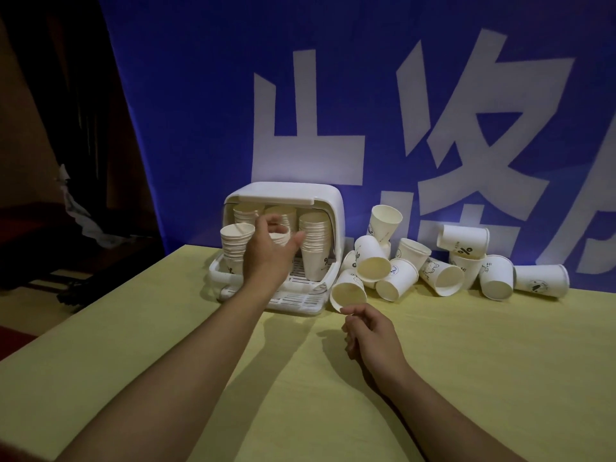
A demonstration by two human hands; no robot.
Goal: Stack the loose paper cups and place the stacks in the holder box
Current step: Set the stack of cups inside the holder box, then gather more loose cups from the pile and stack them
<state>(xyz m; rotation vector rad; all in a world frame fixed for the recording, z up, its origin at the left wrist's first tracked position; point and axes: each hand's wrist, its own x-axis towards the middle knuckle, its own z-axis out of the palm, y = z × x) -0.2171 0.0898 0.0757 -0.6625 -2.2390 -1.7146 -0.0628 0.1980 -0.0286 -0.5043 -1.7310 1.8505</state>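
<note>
A white holder box [328,203] with its lid raised stands at the back of the yellow table, with several stacks of paper cups inside. My left hand [266,251] reaches into its opening and grips a short cup stack [279,235] between a left stack [233,243] and a right stack [315,248]. Several loose white cups [440,276] lie in a pile to the right of the box. My right hand [368,331] hovers over the table with fingers loosely curled, its fingertips at the rim of the nearest lying cup [348,293]; it holds nothing.
The yellow table [466,378] stretches toward me; its left edge [100,301] drops off to a dark floor. A blue banner [200,95] with large white characters hangs right behind the box and the cups.
</note>
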